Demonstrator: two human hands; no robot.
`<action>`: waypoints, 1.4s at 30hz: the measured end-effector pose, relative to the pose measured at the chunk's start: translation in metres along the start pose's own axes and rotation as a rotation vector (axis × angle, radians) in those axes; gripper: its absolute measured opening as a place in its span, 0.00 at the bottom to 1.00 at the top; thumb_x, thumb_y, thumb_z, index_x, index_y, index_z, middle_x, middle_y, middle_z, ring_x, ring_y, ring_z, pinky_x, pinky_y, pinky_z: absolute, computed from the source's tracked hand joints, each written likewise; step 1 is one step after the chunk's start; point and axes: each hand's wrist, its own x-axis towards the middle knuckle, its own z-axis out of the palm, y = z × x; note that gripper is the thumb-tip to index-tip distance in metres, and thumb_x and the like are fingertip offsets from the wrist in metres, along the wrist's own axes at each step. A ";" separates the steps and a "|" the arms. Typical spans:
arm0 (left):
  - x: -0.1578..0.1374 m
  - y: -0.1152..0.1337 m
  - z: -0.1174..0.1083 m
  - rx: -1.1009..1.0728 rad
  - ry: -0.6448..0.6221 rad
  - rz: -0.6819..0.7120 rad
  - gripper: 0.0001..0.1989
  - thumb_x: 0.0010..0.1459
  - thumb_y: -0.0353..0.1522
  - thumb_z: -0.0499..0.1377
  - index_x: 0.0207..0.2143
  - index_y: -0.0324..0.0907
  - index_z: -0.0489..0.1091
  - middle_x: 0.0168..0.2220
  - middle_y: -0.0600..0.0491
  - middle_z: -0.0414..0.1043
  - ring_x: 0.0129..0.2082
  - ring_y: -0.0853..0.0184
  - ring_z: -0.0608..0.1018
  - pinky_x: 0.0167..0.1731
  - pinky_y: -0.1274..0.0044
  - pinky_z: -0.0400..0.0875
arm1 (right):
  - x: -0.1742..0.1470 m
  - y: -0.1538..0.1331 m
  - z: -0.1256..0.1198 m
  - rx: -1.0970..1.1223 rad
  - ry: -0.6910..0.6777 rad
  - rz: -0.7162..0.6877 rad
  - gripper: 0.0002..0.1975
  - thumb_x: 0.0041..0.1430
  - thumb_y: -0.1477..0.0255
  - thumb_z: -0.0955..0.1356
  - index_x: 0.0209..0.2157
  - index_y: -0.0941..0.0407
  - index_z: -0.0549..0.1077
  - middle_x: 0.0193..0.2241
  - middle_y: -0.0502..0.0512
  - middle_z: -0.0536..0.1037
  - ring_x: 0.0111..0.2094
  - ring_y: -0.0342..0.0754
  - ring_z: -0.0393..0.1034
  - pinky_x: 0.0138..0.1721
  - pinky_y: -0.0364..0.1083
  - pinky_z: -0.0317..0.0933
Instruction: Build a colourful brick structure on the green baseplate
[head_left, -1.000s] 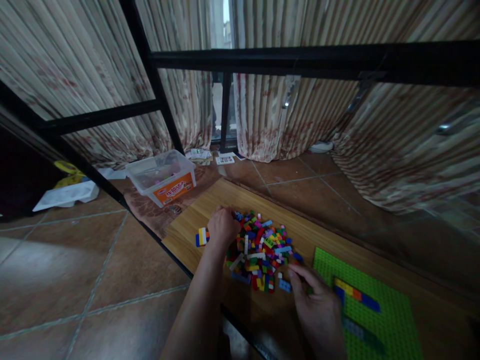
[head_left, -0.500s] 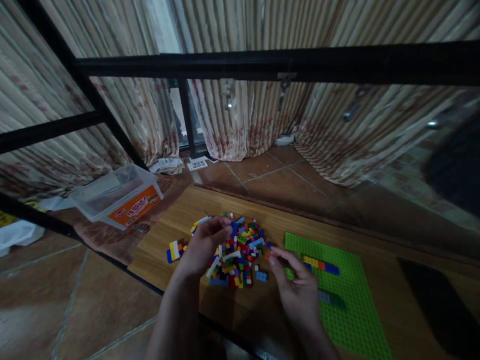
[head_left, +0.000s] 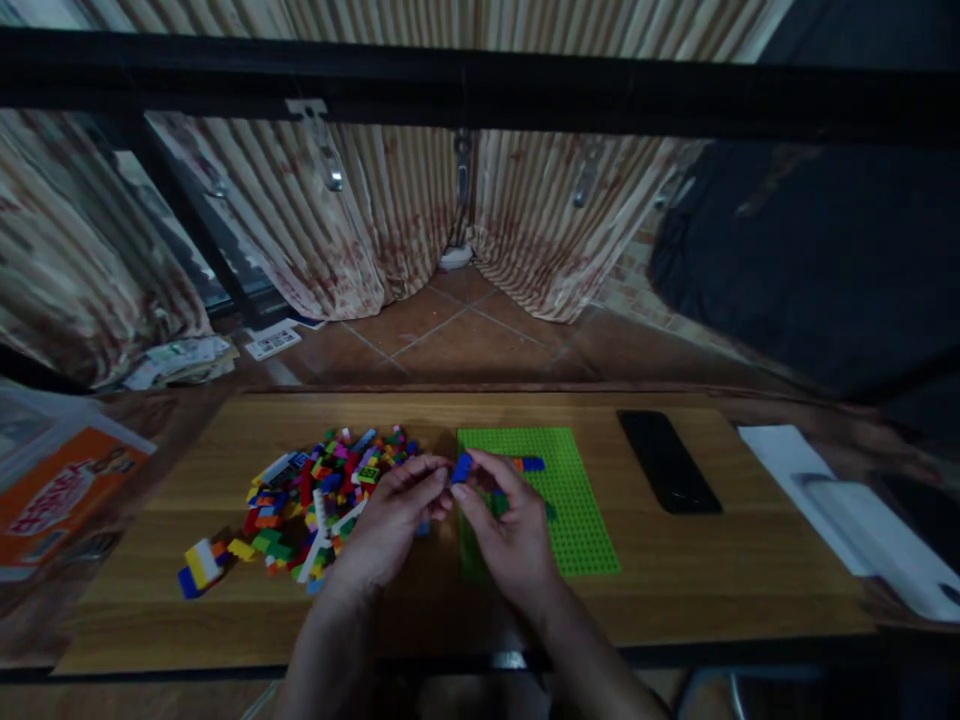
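The green board (head_left: pixel 585 545) lies flat on the worktop (head_left: pixel 720 590). Over its left edge, the right hand (head_left: pixel 517 530) has its grip clamped on a small blue brick (head_left: pixel 462 467), pinched between thumb and forefinger; the gap there is no wider than the brick. That brick is raised above the near-left part of the board, tilted, its upper end showing beyond the fingers.

The left hand (head_left: pixel 397 515) is just left of the board, turned in towards it. Its grip is nearly together, thumb and forefinger tips drawn in close beside the blue brick; whether they touch it or hold a piece of their own, I cannot tell.

On the board, a short row of bricks (head_left: pixel 533 464) ends in orange and blue, the rest hidden behind the right hand. Nearer the board's front, some dark green bricks (head_left: pixel 551 511) show only in part.

Left of the board spreads a loose pile of mixed bricks (head_left: pixel 311 480), and farther left of it lies a joined blue, yellow and white piece (head_left: pixel 201 567). Right of the board lies a black phone (head_left: pixel 667 460). Well left of the board, off the worktop, stands a clear tub (head_left: pixel 127 435) with an orange label.
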 end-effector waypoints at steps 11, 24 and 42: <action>0.019 -0.037 0.040 0.722 0.116 0.312 0.08 0.57 0.34 0.56 0.37 0.41 0.72 0.33 0.53 0.75 0.34 0.66 0.76 0.36 0.76 0.67 | 0.013 0.044 -0.102 -0.390 0.123 0.381 0.19 0.50 0.68 0.68 0.45 0.58 0.75 0.32 0.58 0.81 0.34 0.52 0.75 0.39 0.52 0.67; 0.024 -0.047 0.070 0.910 0.102 0.344 0.08 0.59 0.29 0.54 0.38 0.42 0.73 0.37 0.51 0.76 0.37 0.65 0.76 0.39 0.75 0.68 | 0.010 0.055 -0.090 -0.643 -0.068 0.334 0.18 0.52 0.73 0.66 0.46 0.56 0.75 0.32 0.54 0.79 0.31 0.47 0.73 0.37 0.47 0.65; 0.027 -0.055 0.082 1.105 -0.073 0.354 0.20 0.62 0.26 0.47 0.55 0.42 0.67 0.50 0.48 0.74 0.50 0.60 0.74 0.54 0.67 0.67 | 0.015 0.050 -0.089 -0.682 -0.026 0.387 0.16 0.55 0.70 0.66 0.45 0.57 0.76 0.29 0.55 0.80 0.30 0.50 0.74 0.34 0.48 0.64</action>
